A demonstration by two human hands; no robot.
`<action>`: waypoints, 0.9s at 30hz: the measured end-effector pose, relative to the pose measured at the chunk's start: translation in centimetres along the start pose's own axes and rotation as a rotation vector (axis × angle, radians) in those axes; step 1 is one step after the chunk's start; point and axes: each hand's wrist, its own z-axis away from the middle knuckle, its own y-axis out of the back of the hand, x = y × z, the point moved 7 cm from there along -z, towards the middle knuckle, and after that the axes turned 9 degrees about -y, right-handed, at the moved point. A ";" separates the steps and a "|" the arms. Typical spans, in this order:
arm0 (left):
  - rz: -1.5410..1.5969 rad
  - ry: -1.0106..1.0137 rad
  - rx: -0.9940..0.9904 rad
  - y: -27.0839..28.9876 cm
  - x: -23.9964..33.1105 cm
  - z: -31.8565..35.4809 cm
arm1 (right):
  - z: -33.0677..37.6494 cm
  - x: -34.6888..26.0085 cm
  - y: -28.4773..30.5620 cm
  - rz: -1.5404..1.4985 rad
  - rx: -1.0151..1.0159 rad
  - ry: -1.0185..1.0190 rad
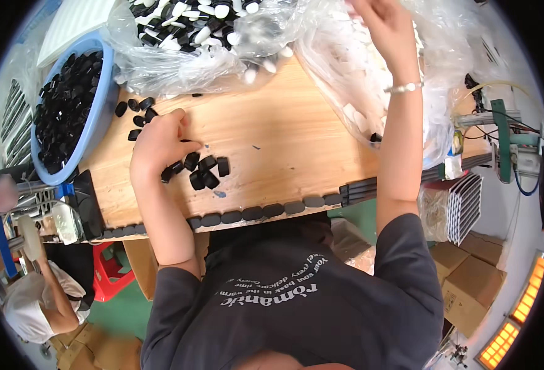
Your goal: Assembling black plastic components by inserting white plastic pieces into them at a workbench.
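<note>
On the left part of the wooden table, my left hand rests with its fingers bent and its thumb apart from them; nothing shows between. Small black cap-like pieces lie beside its thumb and wrist, and more loose black pieces lie beyond its knuckles. At the far right my right hand reaches over a clear plastic bag of flat white pieces. The upper frame edge cuts off its fingertips, so any hold there is hidden.
A blue basin full of black pieces stands at left. Another clear bag holds mixed black and white pieces at the back. Dark padding lines the table's near edge. A person sits at lower left; cardboard boxes stand at right.
</note>
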 end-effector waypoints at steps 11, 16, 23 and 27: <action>0.245 -0.251 0.184 -2.5 1.8 -2.9 | 6.0 12.6 -3.5 0.578 -0.312 0.004; 0.342 -0.279 0.128 -2.5 2.4 -2.9 | 5.4 10.2 -2.9 0.673 -0.166 -0.050; 0.207 -0.319 0.199 -2.3 4.0 -2.9 | 5.1 6.0 -2.2 0.407 0.164 -0.102; 0.389 -0.335 0.315 -1.7 5.4 -2.4 | 8.7 2.4 -8.1 -0.486 -0.246 -0.343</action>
